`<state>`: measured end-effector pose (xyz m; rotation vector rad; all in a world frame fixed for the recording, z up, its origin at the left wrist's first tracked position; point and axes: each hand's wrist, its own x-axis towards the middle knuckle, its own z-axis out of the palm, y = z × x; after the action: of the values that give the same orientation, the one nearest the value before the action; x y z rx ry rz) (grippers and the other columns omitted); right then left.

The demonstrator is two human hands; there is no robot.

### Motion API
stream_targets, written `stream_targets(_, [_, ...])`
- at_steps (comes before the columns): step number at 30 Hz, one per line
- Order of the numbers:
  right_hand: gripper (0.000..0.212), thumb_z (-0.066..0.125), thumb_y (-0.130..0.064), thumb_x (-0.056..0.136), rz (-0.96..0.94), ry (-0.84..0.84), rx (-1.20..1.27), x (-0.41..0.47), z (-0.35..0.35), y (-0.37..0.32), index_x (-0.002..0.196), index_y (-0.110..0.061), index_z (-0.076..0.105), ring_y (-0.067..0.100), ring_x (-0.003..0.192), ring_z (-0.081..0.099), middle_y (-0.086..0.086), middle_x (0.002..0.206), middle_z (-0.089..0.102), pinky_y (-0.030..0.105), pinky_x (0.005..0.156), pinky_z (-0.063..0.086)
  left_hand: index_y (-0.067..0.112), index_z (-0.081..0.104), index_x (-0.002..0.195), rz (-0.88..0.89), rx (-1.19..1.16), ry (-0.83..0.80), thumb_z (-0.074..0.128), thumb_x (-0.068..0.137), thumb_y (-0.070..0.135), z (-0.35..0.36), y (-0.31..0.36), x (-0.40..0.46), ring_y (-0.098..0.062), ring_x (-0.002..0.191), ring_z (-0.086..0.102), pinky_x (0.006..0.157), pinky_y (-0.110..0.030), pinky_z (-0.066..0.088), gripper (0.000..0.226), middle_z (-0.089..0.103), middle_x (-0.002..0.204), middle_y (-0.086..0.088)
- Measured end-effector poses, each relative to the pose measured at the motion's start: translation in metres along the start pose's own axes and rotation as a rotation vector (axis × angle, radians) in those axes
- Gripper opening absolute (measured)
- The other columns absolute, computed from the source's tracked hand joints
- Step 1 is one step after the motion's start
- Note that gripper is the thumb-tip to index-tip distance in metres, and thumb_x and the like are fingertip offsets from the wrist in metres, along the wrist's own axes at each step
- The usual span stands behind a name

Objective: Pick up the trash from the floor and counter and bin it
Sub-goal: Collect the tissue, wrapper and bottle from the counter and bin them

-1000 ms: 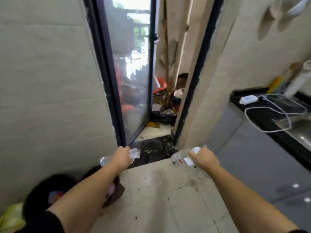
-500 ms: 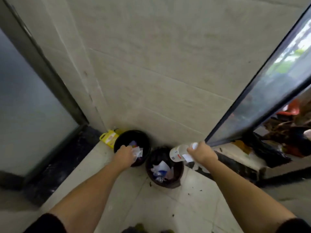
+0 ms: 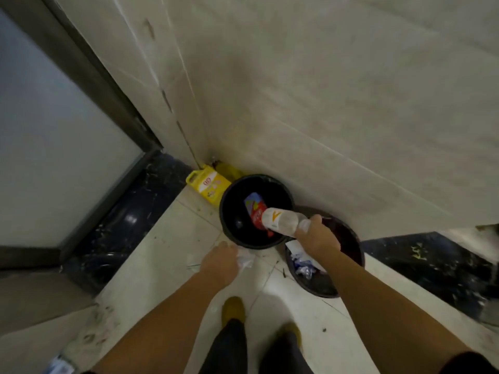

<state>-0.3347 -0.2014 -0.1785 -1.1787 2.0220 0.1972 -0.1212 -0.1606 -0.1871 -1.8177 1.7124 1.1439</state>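
Two round black bins stand against the tiled wall. The left bin (image 3: 228,225) holds a red and blue wrapper (image 3: 255,209). The right bin (image 3: 351,247) holds crumpled white and blue trash (image 3: 302,261). My right hand (image 3: 317,237) grips a clear plastic bottle (image 3: 280,221) by its neck, with the bottle's base tilted over the left bin's rim. My left hand (image 3: 218,261) hovers in front of the left bin, fingers closed on a crumpled clear wrapper (image 3: 244,259).
A yellow jug (image 3: 208,184) lies in the corner behind the left bin. A frosted glass door (image 3: 54,157) with a dark frame and black sill is on the left. My feet (image 3: 233,310) stand on the pale floor tiles just behind the bins.
The view has dropped down over the bins. My right hand swung the bottle left, from above the right bin to over the left bin. My left hand pulled back off the left bin.
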Motion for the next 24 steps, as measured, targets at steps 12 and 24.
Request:
stream_targets(12, [0.049,0.054,-0.027,0.093,-0.127,-0.046,0.127,0.212,0.198,-0.029,0.131,-0.007,0.031,0.041,0.108,0.059,0.024,0.121,0.058,0.045,0.088,0.048,0.007,0.045,0.131,0.077,0.101,-0.072,0.039,0.096,0.009,0.121,-0.052,0.233,-0.031,0.122,0.048,0.1,-0.041,0.044,0.035,0.043,0.134,-0.016])
stream_targets(24, [0.054,0.061,-0.014,0.089,0.033,-0.067,0.269,0.203,0.169,0.006,0.137,-0.012,0.035,0.041,0.116,0.052,0.022,0.135,0.041,0.044,0.099,0.042,0.009,0.048,0.127,0.096,0.223,-0.128,0.042,0.095,0.02,0.104,-0.041,0.211,-0.031,0.122,0.05,0.102,-0.043,0.046,0.034,0.047,0.13,-0.014])
